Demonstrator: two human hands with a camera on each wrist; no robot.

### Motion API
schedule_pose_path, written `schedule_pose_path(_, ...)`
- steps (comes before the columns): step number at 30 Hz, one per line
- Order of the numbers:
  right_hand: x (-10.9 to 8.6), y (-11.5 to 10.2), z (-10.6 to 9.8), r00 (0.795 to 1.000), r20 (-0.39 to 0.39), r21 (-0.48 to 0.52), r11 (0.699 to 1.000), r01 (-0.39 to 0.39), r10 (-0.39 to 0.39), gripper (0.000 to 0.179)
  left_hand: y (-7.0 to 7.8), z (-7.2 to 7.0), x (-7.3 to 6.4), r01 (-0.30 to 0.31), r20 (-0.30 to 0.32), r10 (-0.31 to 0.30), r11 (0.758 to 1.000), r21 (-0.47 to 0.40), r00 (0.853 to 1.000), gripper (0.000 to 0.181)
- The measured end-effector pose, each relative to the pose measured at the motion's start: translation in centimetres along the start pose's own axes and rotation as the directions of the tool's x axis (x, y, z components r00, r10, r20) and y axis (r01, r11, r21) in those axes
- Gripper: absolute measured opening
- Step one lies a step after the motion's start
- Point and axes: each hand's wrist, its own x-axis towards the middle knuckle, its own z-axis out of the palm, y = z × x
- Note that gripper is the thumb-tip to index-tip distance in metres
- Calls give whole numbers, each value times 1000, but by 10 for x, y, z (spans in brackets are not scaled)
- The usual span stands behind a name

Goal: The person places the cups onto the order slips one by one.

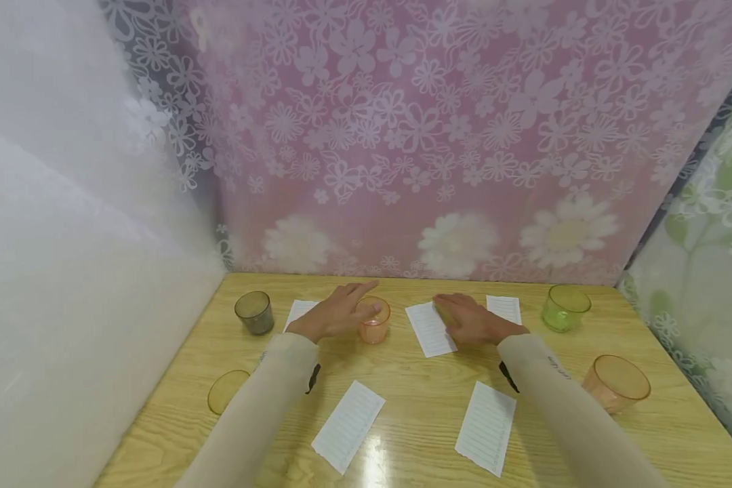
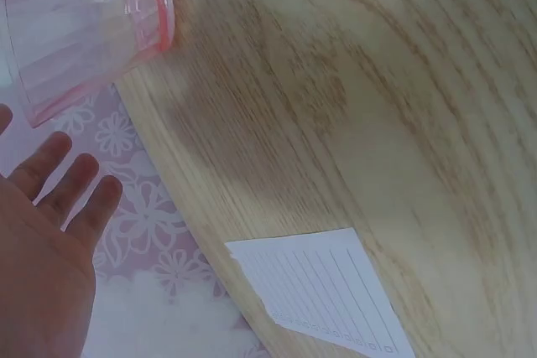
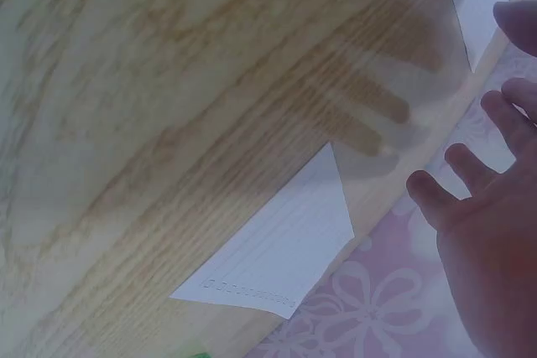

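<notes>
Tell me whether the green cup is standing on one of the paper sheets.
No, the green cup stands on the wooden table, apart from the nearest paper sheet.

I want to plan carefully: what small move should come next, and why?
I would suggest that the left hand curl gently around the middle orange cup: the cup stands upright close beside this hand, whose fingers are extended and not gripping anything.

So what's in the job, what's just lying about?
Likely in use, nearest the hands:
pink cup, by left hand
slip and unclear yellowish item, by right hand

Probably just lying about:
grey cup
green cup
orange cup
yellow cup
other slips
</notes>
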Motion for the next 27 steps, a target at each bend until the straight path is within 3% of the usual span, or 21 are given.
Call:
schedule_pose_path(12,-1,3,6,995,90,10,999,-33,32,73,-4,3,0,-9,18,8,1000,11,1000,99)
schedule_pose_path(27,-1,-2,2,986,160,36,998,-44,38,70,-9,9,1,-59,12,60,997,-39,998,96)
